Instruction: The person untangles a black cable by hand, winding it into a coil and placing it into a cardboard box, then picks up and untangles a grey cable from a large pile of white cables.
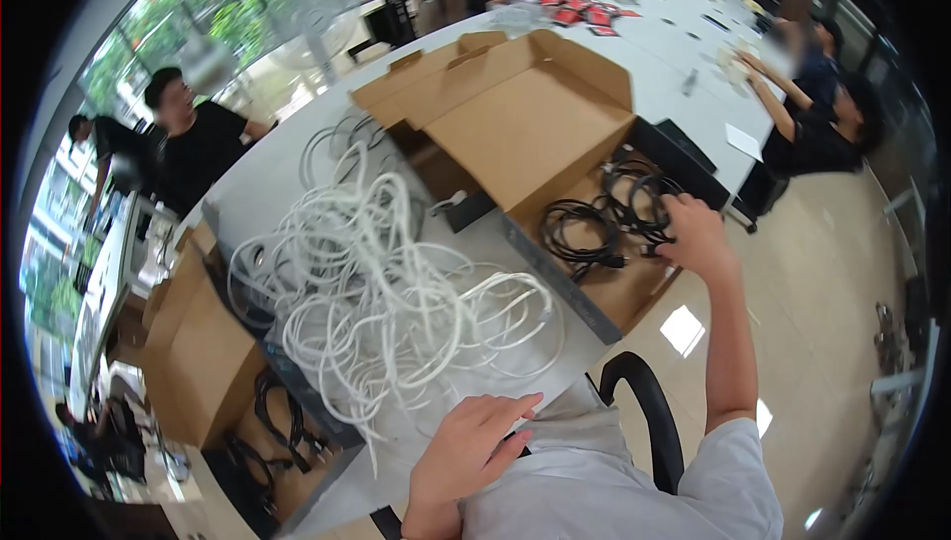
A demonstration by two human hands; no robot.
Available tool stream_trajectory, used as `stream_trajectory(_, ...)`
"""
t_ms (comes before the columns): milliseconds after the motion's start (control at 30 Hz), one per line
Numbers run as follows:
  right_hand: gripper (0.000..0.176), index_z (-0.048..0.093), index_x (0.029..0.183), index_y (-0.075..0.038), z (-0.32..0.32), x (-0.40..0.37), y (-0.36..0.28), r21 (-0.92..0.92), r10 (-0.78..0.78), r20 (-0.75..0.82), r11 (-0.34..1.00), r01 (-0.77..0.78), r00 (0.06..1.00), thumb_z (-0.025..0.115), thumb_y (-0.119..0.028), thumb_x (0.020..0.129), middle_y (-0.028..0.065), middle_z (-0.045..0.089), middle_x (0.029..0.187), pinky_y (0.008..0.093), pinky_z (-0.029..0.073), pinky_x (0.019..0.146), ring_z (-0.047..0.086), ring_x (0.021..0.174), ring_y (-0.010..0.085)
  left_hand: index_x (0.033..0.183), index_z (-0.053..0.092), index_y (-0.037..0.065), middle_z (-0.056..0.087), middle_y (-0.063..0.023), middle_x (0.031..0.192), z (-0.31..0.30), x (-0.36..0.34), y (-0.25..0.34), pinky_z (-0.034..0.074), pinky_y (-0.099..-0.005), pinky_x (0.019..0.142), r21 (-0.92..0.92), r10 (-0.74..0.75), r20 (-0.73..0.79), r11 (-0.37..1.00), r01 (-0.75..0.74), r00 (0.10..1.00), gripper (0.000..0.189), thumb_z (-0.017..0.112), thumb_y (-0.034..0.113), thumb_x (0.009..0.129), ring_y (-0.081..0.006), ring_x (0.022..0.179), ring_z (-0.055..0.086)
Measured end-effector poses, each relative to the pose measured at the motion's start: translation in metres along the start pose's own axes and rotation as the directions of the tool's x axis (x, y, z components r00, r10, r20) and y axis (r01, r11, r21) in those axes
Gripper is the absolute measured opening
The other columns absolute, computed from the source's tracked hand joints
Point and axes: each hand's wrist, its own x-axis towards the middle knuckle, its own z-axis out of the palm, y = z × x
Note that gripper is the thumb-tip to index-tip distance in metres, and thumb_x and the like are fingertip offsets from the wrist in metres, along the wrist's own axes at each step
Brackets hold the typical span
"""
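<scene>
Right hand has its fingers curled round the coiled black cables lying in the open brown cardboard box, left hand loose and empty, and I'd say the big tangle of white cables on the white worktop is unsorted

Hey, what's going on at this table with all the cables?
The person's right hand reaches into an open cardboard box at the table's edge, fingers on the coiled black cables inside; a firm grip can't be confirmed. The left hand rests open and flat near a tangled heap of white cables on the white table. Other people are around the table.
</scene>
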Motion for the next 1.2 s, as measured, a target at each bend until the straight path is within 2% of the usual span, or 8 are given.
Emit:
stream_trajectory(167,0.056,0.051,0.119,0.003,-0.036,-0.001,-0.045,0.045,-0.107,-0.253,0.992,0.122,0.962,0.073,-0.014,0.07,0.0152,0.056,0.107,0.0405,0.044,0.082,0.054,0.1,0.0341,0.117,0.058,0.005,0.066,-0.0061,0.094,-0.01,-0.026,0.0,0.046,-0.0351,0.076,0.042,-0.073,-0.123,0.996,0.079,0.99,0.041,0.063,0.004,0.076,-0.0252,0.085,0.061)
stream_trajectory(300,0.047,0.055,0.113,0.003,-0.065,0.0,-0.108,0.361,-0.377,-0.192,0.832,0.422,0.906,0.071,-0.014,0.073,0.0174,0.057,0.11,0.0395,0.043,0.089,0.053,0.102,0.0363,0.116,0.058,0.005,0.066,-0.0072,0.092,-0.02,-0.043,0.003,0.046,-0.0341,0.076,0.059,-0.079,-0.268,0.993,0.098,0.96,0.042,0.064,0.002,0.074,-0.0265,0.083,0.061)
stream_trajectory(433,0.046,0.055,0.112,0.003,-0.074,0.008,-0.154,0.421,-0.704,-0.089,0.615,0.667,0.705,0.07,-0.019,0.075,0.0169,0.058,0.109,0.039,0.044,0.087,0.053,0.102,0.035,0.114,0.059,0.005,0.063,-0.0107,0.101,-0.027,-0.057,0.003,0.043,-0.0373,0.083,0.2,-0.106,-0.528,0.949,0.245,0.843,0.043,0.066,0.005,0.072,-0.0303,0.093,0.056)
stream_trajectory(533,0.045,0.056,0.112,0.003,-0.078,0.018,-0.174,0.313,-0.778,-0.079,0.574,0.757,0.623,0.07,-0.02,0.075,0.0161,0.058,0.108,0.0393,0.044,0.086,0.054,0.1,0.0339,0.119,0.055,0.005,0.053,-0.0151,0.119,-0.031,-0.067,0.001,0.038,-0.0428,0.091,0.319,-0.142,-0.665,0.834,0.45,0.733,0.05,0.069,0.009,0.071,-0.0347,0.108,0.048)
stream_trajectory(667,0.022,0.061,0.094,0.001,-0.106,0.044,-0.208,0.457,-0.764,-0.172,0.497,0.737,0.622,0.066,-0.014,0.078,0.0135,0.062,0.09,0.0379,0.048,0.076,0.06,0.083,0.0308,0.13,0.044,0.005,0.032,-0.0209,0.14,-0.033,-0.073,-0.006,0.031,-0.0497,0.1,0.282,-0.212,-0.753,0.751,0.597,0.623,0.066,0.072,0.017,0.072,-0.0412,0.123,0.034)
stream_trajectory(800,0.012,0.061,0.085,0.001,-0.128,0.075,-0.254,0.622,-0.604,-0.25,0.499,0.603,0.757,0.063,-0.01,0.081,0.0121,0.064,0.08,0.0356,0.049,0.07,0.06,0.074,0.0263,0.137,0.035,0.005,0.022,-0.025,0.144,-0.033,-0.075,-0.018,0.027,-0.0533,0.104,0.269,-0.254,-0.729,0.748,0.606,0.636,0.079,0.074,0.024,0.071,-0.0466,0.129,0.026)
stream_trajectory(900,0.013,0.061,0.086,0.002,-0.111,0.126,-0.282,0.462,-0.591,-0.435,0.502,0.732,0.68,0.063,-0.01,0.081,0.0126,0.064,0.079,0.0355,0.049,0.07,0.061,0.074,0.0265,0.137,0.036,0.005,0.022,-0.0267,0.144,-0.032,-0.074,-0.021,0.026,-0.0552,0.104,0.292,-0.269,-0.684,0.751,0.593,0.678,0.08,0.074,0.027,0.07,-0.0495,0.129,0.023)
stream_trajectory(1200,0.047,0.057,0.104,0.004,-0.013,0.29,-0.369,0.166,-0.711,-0.304,0.616,0.77,0.634,0.07,-0.03,0.074,0.0248,0.059,0.102,0.0421,0.044,0.087,0.056,0.099,0.0371,0.135,0.042,0.007,0.024,-0.0283,0.142,-0.042,-0.082,-0.034,0.027,-0.0545,0.103,0.246,-0.335,-0.585,0.794,0.556,0.738,0.075,0.07,0.031,0.07,-0.0497,0.128,0.024)
